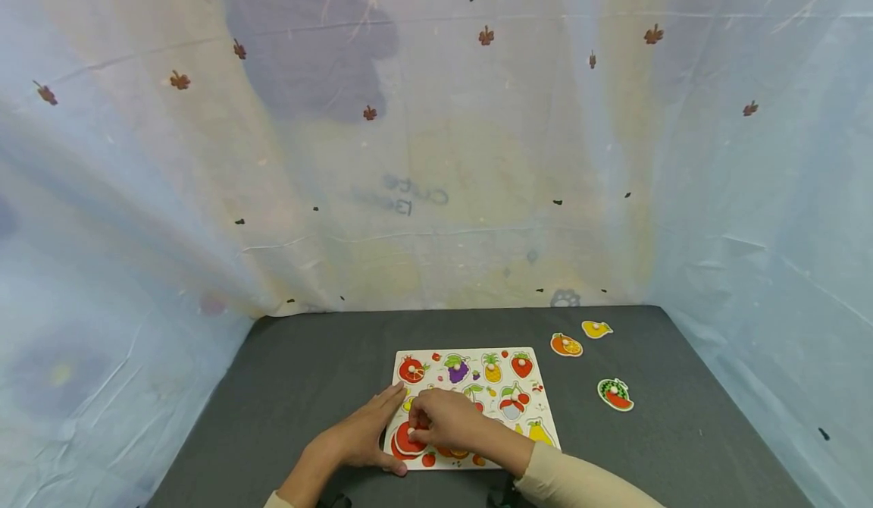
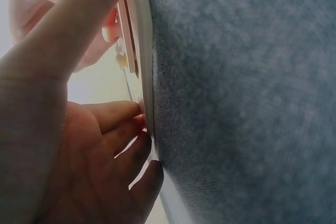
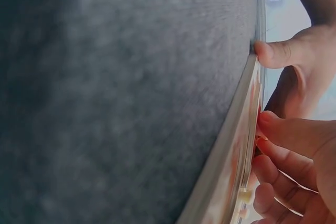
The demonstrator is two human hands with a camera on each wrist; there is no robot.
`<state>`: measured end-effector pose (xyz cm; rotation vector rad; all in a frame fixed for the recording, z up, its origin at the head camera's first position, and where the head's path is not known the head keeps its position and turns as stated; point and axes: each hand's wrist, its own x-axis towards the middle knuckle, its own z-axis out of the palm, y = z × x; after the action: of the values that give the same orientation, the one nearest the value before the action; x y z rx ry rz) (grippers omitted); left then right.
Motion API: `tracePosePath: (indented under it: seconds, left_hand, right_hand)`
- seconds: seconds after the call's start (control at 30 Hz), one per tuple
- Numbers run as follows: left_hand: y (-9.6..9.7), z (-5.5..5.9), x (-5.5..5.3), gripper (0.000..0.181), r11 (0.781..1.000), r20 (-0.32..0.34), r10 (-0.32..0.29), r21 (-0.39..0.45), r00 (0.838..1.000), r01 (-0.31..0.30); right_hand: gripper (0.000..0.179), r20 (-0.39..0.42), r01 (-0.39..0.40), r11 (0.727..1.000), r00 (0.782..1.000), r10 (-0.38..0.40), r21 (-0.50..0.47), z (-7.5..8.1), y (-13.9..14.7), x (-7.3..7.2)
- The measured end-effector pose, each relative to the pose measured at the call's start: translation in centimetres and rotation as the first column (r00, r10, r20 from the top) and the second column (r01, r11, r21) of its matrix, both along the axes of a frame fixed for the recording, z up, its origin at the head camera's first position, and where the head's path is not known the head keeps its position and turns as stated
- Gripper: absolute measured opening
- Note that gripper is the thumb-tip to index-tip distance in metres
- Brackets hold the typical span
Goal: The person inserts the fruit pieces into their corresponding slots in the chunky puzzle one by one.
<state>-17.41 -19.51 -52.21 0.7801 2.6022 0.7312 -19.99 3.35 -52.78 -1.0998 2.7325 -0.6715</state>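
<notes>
White is the fruit board (image 1: 541,408) on the dark grey table (image 1: 314,364), and its near part is partly covered by the right forearm and sleeve. The right hand (image 1: 446,418), with fingers curled, pinches a red puzzle piece (image 1: 408,441) at the near left corner of the board; the fingers hide some of its picture, so I cannot tell which fruit it is. Red also shows beyond its pale edge, but whether it lies flat is hard to make out. The left hand (image 1: 361,428) is spread wide, its thumb and extended fingers resting along the left edge of the board. To the right, well apart from the hands, lie a watermelon piece (image 1: 616,395), an orange piece (image 1: 567,344) and, farthest, a yellow piece (image 1: 596,330). Both wrist views blur the printed pictures.
</notes>
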Motion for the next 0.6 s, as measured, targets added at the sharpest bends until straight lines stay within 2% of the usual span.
tracePosePath:
  seconds: [0.17,0.4,0.6]
  left_hand:
    - [-0.06,-0.02,-0.02,0.125,1.000,-0.011,-0.003,0.005,1.000,0.003]
    - [-0.06,0.01,-0.02,0.125,1.000,0.006,-0.002,0.019,1.000,0.002]
    - [-0.13,-0.08,-0.04,0.125,1.000,0.013,0.004,0.021,1.000,-0.005]
  right_hand:
    - [0.019,-0.013,-0.014,1.000,1.000,0.014,-0.004,0.26,-0.33,0.25]
    - [0.019,0.020,-0.021,1.000,1.000,0.021,-0.006,0.29,-0.76,0.62]
    - [0.019,0.018,-0.024,1.000,1.000,0.024,0.006,0.29,-0.98,0.68]
